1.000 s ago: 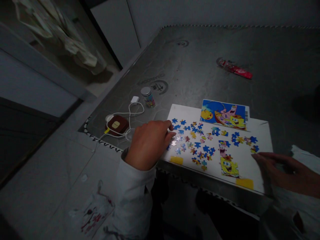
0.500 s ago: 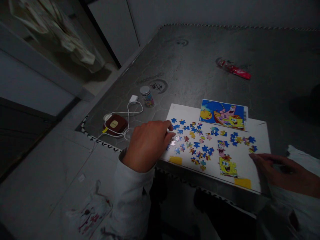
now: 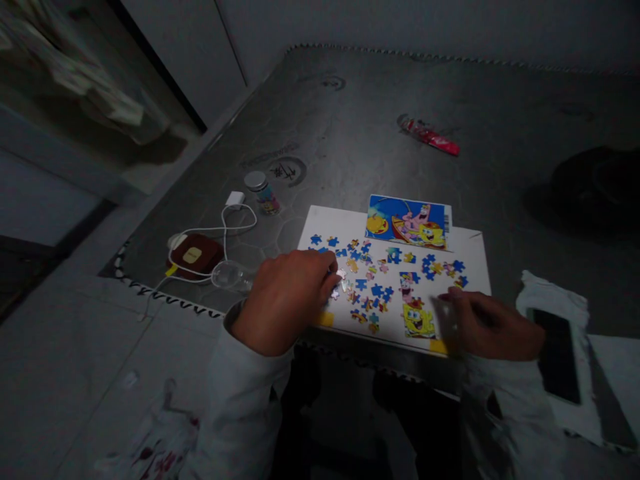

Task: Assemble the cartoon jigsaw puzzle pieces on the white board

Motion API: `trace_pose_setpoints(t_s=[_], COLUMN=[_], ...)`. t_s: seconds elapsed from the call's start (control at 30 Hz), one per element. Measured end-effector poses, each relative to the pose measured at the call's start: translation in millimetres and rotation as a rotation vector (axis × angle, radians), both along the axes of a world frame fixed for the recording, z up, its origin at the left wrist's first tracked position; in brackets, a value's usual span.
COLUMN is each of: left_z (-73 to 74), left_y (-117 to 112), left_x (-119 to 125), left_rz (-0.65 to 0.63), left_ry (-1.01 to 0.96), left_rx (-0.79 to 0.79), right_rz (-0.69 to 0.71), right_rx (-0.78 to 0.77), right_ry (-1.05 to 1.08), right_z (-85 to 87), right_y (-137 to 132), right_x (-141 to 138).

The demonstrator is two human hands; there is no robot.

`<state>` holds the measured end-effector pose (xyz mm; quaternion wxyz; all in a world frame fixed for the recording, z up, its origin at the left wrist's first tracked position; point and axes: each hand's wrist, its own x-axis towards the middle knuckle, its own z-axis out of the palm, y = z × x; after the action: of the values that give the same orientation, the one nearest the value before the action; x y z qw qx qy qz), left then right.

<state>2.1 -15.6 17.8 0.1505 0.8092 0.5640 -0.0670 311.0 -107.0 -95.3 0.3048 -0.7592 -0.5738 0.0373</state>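
A white board (image 3: 477,267) carries many loose jigsaw pieces (image 3: 380,291), mostly blue and yellow. Over the board's left part, my left hand (image 3: 287,300) has its fingers curled, thumb and forefinger close together beside several pale pieces (image 3: 341,283). Whatever lies between those fingertips is hidden. My right hand (image 3: 493,327) is above the board's right front corner, fingers drawn into a pinch; a small dark bit at the tips is too blurred to name. Left of it is a joined section (image 3: 417,320) with a yellow cartoon face. The picture card (image 3: 407,223) lies across the board's back edge.
Left of the board are a lidded jar (image 3: 263,193), a white charger (image 3: 235,199) with cable, a brown case (image 3: 197,257) and a clear plastic item (image 3: 230,275). A red wrapper (image 3: 430,137) lies farther back. A phone (image 3: 557,353) is at right.
The view has swung to the right, so the table things appear farther left. My right hand has come inward and nearer the joined section. My left hand stays by the left-side pieces, thumb and forefinger closer together.
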Motion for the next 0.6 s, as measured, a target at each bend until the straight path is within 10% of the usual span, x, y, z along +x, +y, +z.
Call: trace_pose_setpoints(t_s=[0.6], left_z=[-12.5], left_y=[-2], left_x=[40], left_rz=[-0.141], left_ry=[0.009], left_rx=[-0.048], right_rz=[-0.027], right_rx=[-0.01], right_ry=[-0.043], right_z=[8.3], right_y=[3], right_x=[-33])
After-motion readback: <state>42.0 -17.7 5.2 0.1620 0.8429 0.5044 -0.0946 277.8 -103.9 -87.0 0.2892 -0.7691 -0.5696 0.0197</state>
